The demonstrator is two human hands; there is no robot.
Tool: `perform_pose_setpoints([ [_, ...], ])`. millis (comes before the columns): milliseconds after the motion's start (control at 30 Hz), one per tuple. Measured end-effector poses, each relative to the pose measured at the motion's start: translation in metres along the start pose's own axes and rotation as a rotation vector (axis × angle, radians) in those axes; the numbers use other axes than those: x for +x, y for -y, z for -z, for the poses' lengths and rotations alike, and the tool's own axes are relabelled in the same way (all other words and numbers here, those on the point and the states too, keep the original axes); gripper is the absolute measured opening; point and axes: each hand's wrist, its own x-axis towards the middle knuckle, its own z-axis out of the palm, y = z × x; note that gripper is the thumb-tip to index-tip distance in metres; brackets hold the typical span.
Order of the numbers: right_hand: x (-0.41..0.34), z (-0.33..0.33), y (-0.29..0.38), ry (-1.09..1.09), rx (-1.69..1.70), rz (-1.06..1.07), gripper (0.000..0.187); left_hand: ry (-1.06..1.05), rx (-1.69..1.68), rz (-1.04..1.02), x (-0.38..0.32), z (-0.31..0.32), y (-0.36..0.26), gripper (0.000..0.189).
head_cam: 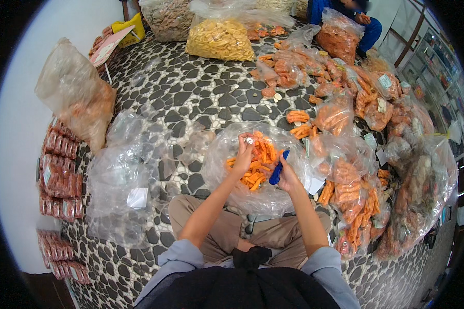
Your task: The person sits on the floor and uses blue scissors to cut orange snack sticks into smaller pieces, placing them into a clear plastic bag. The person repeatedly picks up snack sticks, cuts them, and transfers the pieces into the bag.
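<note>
A large clear plastic bag (220, 170) lies spread on the floor before my crossed legs, with orange snack sticks (253, 179) heaped in its middle. My left hand (244, 152) is over the heap's left side, its fingers pinching a small whitish piece (249, 140) at the upper edge of the sticks. Whether that piece belongs to a packet I cannot tell. In my right hand (289, 177), at the heap's right side, is a long blue hand tool (279, 167), held tilted; its kind is not clear.
Filled snack bags (346, 170) crowd the right side. At left lie empty plastic bags (118, 193), stacked reddish packs (62, 181) and a tall partly filled bag (77, 92). A bag of yellow chips (220, 40) stands ahead. Another person (371, 33) sits at the upper right.
</note>
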Motion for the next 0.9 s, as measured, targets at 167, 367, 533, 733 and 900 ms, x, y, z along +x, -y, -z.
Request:
perform_pose_setpoints([
  [167,0.003,-0.014,0.017,-0.093,-0.144,0.147,0.015,0.176,-0.377,-0.05,-0.01,-0.002,-0.015,0.037],
  [367,0.009,-0.016,0.03,-0.06,-0.17,0.385,0.012,0.183,-0.477,-0.067,-0.011,-0.003,-0.022,0.047],
  [533,-0.005,-0.028,0.037,0.055,-0.03,0.407,0.015,0.084,-0.386,-0.008,-0.01,-0.006,-0.025,0.048],
  [733,-0.008,-0.04,0.034,0.159,-0.025,0.528,0.024,0.068,-0.259,-0.016,0.0,-0.002,-0.025,0.05],
  [900,0.002,-0.034,0.038,0.095,-0.171,0.595,0.03,-0.079,-0.29,0.469,0.005,0.007,-0.02,0.047],
])
